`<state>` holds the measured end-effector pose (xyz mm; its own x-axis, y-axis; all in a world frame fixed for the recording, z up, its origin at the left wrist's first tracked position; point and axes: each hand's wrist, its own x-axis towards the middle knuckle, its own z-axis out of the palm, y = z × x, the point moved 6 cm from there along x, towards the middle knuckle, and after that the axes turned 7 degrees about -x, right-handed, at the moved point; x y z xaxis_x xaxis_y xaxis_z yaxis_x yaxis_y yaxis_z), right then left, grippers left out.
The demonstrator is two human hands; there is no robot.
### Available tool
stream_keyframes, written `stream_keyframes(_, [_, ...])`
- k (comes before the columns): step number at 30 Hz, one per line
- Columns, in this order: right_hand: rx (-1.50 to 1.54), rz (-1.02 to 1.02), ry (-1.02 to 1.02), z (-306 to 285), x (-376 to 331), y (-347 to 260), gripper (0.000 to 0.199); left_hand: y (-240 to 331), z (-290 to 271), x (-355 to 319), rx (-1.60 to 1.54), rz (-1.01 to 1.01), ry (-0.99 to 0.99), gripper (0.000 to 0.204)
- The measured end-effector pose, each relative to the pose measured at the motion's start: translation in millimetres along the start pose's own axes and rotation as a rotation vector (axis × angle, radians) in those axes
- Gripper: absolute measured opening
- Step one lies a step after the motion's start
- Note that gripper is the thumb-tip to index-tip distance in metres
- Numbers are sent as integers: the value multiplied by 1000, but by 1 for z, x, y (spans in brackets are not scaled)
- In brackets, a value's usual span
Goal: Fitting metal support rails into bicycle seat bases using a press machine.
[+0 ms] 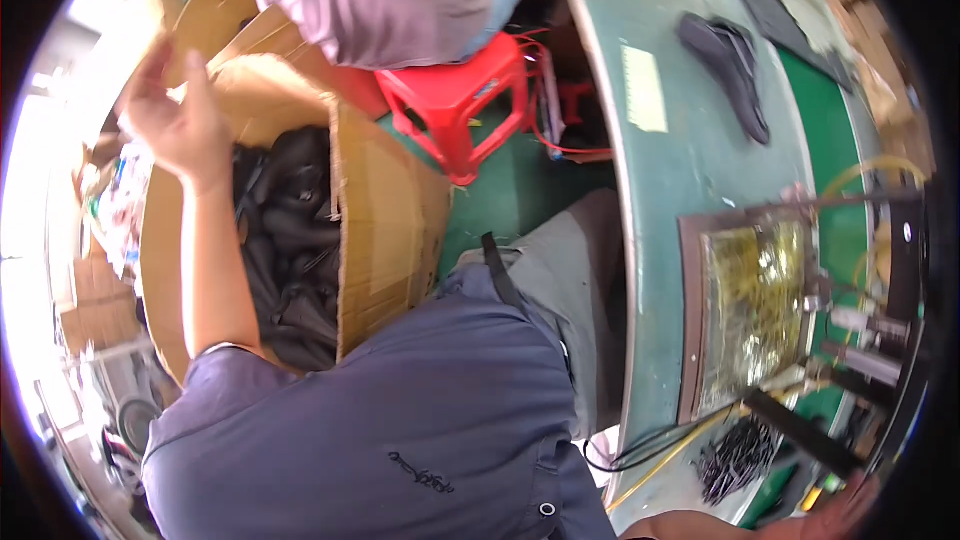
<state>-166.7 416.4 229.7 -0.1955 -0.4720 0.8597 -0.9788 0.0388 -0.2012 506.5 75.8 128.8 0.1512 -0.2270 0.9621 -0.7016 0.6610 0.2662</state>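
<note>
Reaching over the box (385, 230) at nine o'clock, my left hand (175, 115) hangs spread and empty above the black parts (290, 260), right hand (850, 510) at five o'clock, grip unclear, so I'd say dip and grab comes next.

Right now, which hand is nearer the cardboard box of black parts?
Left. The left hand is raised over the cardboard box; the right hand is far across, at the green table.

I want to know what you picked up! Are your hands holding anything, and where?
The left hand is raised, open and empty, above the cardboard box of black parts. The right hand is at the frame's edge; its grip cannot be told.
</note>
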Motion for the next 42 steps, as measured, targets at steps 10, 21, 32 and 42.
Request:
stream_keyframes(10, [436,-55,-343,139,-16,-81,39,-181,-123,-340,892,-1010,-981,66])
stream_keyframes(21, [-139,471,-295,51,-109,14,36,-176,-59,-479,692,-1032,-1840,79])
stream_keyframes(32, [-376,883,-289,-14,-237,90,32,-60,-35,-466,595,-114,-1328,75])
stream_keyframes(42, [-700,728,-231,-46,-240,94,29,-129,-79,-266,732,-714,-858,63])
